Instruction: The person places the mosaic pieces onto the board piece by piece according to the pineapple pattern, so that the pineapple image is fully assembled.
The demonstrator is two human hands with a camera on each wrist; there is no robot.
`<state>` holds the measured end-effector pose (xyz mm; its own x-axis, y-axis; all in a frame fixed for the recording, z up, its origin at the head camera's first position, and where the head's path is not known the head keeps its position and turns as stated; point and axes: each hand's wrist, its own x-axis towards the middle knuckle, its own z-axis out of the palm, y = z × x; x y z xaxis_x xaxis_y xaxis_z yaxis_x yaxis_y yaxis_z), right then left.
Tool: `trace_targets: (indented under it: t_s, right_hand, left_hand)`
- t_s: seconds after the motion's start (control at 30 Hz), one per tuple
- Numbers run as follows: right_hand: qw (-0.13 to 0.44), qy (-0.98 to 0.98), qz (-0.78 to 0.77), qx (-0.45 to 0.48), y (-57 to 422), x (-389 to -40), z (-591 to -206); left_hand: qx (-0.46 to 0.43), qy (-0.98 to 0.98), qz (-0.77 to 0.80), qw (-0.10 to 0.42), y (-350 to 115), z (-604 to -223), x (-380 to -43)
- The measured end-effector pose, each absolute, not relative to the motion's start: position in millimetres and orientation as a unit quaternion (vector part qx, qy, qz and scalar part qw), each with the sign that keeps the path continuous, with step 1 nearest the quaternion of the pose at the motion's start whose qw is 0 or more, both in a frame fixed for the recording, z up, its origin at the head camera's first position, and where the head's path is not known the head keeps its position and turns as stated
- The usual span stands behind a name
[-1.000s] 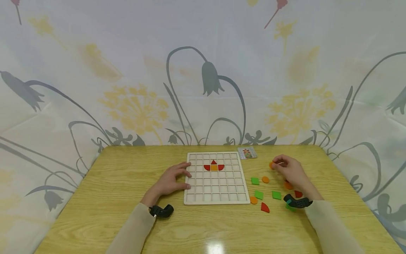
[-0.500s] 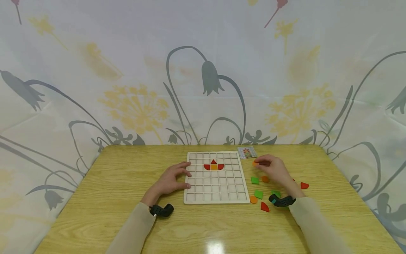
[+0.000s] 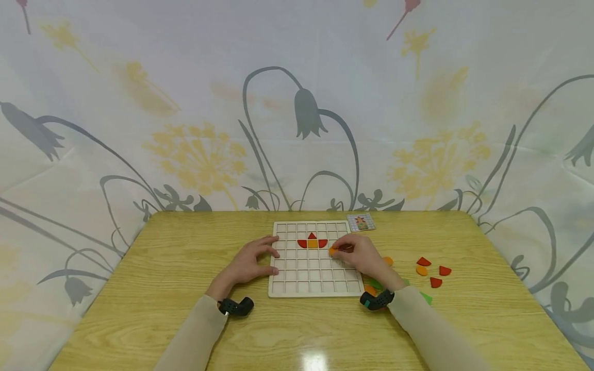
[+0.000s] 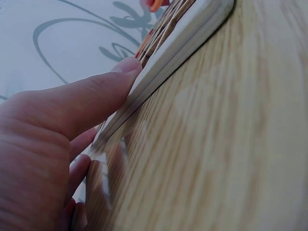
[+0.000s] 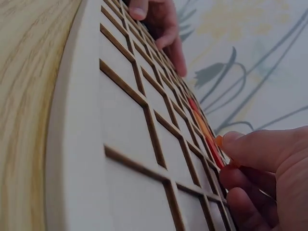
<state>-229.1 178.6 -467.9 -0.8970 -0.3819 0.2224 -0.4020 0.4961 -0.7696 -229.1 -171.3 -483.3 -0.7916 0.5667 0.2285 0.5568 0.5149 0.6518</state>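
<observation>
Between thumb and fingertips, my right hand (image 3: 364, 256) pinches an orange round tile (image 3: 332, 251) over the right half of the white gridded board (image 3: 315, 295). The tile's edge shows beside the thumb in the right wrist view. On the grid, an orange square tile (image 3: 312, 243) has a red triangle tile (image 3: 312, 236) behind it and a red quarter-round tile on either side. My left hand (image 3: 248, 264) rests at the board's left edge, fingers spread and loosely bent. In the left wrist view its thumb (image 4: 103, 94) touches the rim.
A small pattern card (image 3: 361, 222) lies by the board's back right corner. Right of the board are loose red tiles (image 3: 436, 282), orange tiles (image 3: 421, 270) and green tiles (image 3: 425, 297), some partly hidden under my right arm. A patterned curtain (image 3: 297, 129) hangs behind the table.
My right hand has carried the orange round tile leftward from the table's right side to above the board. The left hand has stayed where it was.
</observation>
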Motion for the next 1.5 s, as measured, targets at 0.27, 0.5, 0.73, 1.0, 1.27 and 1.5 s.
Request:
trace_targets:
  t_s: [0.27, 0.5, 0.73, 1.0, 1.27, 1.5]
  right_hand:
    - [0.012, -0.879, 0.395, 0.267, 146.8, -233.5, -471.6]
    - [0.027, -0.907, 0.333, 0.256, 133.4, -233.5, -467.1]
    - [0.005, -0.914, 0.337, 0.225, 131.9, -233.6, -464.9]
    - [-0.028, -0.915, 0.339, 0.216, 131.0, -237.4, -463.1]
    - [-0.048, -0.916, 0.343, 0.2, 127.4, -237.0, -457.0]
    - [-0.051, -0.916, 0.348, 0.194, 126.8, -238.6, -459.9]
  left_hand:
    - [0.319, 0.872, 0.372, 0.01, -169.8, -483.8, -228.0]
    - [0.318, 0.873, 0.371, 0.011, -170.3, -482.4, -228.1]
    - [0.318, 0.874, 0.367, 0.009, -169.9, -480.0, -227.8]
    - [0.316, 0.874, 0.368, 0.009, -169.9, -479.6, -227.1]
    - [0.322, 0.87, 0.373, 0.009, -170.7, -479.4, -227.2]
    - [0.323, 0.871, 0.37, 0.007, -170.6, -480.5, -228.0]
